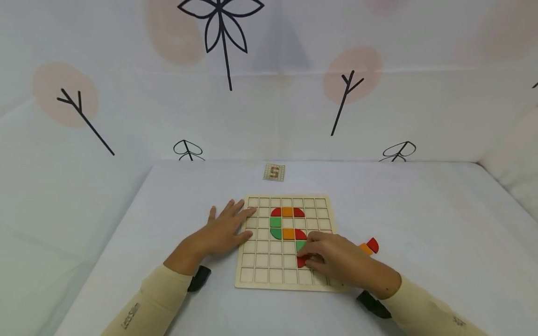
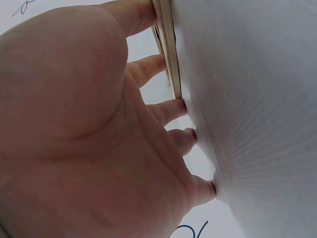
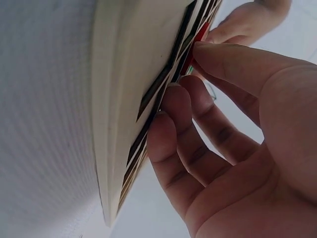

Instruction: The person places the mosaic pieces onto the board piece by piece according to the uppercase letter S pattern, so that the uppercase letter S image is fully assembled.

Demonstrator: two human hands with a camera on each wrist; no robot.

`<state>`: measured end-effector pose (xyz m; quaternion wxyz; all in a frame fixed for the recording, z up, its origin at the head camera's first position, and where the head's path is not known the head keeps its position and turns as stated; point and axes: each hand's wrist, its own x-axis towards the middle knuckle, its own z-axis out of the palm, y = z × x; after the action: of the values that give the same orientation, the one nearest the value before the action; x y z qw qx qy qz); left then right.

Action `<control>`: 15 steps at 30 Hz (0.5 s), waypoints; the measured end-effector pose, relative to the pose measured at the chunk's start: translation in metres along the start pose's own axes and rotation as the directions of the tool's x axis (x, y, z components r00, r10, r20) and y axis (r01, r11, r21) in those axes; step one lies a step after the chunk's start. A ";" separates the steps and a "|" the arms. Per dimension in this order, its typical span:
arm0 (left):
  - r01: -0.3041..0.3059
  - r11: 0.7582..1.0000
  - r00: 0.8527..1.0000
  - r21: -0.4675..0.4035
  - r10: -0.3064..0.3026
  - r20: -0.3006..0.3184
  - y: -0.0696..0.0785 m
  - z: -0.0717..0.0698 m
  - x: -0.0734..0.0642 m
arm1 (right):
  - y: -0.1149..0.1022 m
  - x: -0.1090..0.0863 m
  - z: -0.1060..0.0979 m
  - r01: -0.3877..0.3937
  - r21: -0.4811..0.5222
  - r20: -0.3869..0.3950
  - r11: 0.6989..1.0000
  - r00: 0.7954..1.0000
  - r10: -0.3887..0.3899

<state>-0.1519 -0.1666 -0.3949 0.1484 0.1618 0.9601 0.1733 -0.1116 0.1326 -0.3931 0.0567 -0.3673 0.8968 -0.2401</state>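
Note:
A pale wooden grid board (image 1: 261,275) lies flat on the white table, with red, orange and green tiles set in some of its squares. My left hand (image 1: 220,234) rests at the board's left edge, fingers spread, thumb and index finger over the rim; in the left wrist view the other fingertips touch the tabletop. Over the lower right part of the board, my right hand (image 1: 336,259) pinches a red quarter-round tile (image 1: 300,262) between thumb and fingers. Just above that piece a green tile (image 1: 300,245) is partly covered by the fingers.
Right of the board, an orange tile (image 1: 365,249) and a red quarter-round tile (image 1: 372,245) lie on the table, partly behind the right wrist. A small pattern card (image 1: 274,172) with an S-like figure lies near the table's back edge.

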 end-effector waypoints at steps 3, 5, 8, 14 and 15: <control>0.001 1.000 1.000 -0.006 -0.001 0.002 -0.001 0.000 -0.001 | 0.000 0.001 0.001 -0.006 -0.003 0.003 1.000 1.000 0.006; -0.002 1.000 1.000 -0.007 0.002 0.001 0.000 0.000 -0.001 | 0.000 0.001 0.001 -0.011 -0.010 0.002 1.000 1.000 0.011; -0.007 1.000 1.000 -0.005 0.007 -0.001 0.000 0.000 -0.001 | 0.000 0.001 0.002 -0.019 -0.016 -0.001 1.000 1.000 0.019; -0.007 1.000 1.000 -0.002 0.006 -0.006 0.000 0.000 -0.001 | -0.002 0.001 0.000 -0.026 -0.022 -0.009 0.999 1.000 0.026; -0.005 1.000 1.000 -0.003 0.005 -0.008 -0.001 0.000 -0.001 | -0.003 0.001 0.000 -0.027 -0.024 -0.009 0.999 1.000 0.026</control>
<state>-0.1513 -0.1673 -0.3951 0.1445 0.1633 0.9600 0.1755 -0.1106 0.1303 -0.3920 0.0514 -0.3550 0.9046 -0.2302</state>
